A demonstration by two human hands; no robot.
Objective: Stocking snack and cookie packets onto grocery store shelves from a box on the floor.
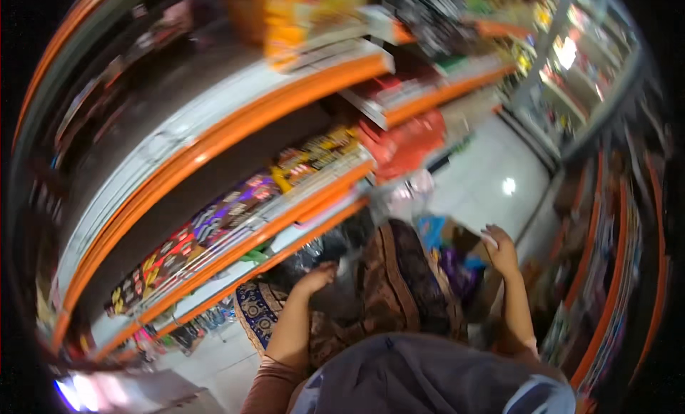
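My left hand (320, 278) is low before me, its fingers curled, close to a dark plastic bag (345, 232) beside the bottom shelf. Blur hides whether it holds anything. Out to the right, my right hand (500, 247) is raised beside a cardboard box (464, 233) holding purple and blue packets (461, 272). A small white patch shows at its fingers; I cannot tell what it is. Between my hands lies the brown patterned cloth (393, 280) over my legs. Rows of snack packets in red, purple (235, 200) and yellow (316, 157) line the shelf at left.
Orange-edged shelves (230, 125) run along my left, with a large yellow-orange pack (316, 23) higher up. A red plastic bag (404, 144) hangs past the shelf end. White floor tiles (489, 173) lead to a glass-fronted cabinet (578, 66). More shelves (604, 285) stand at right.
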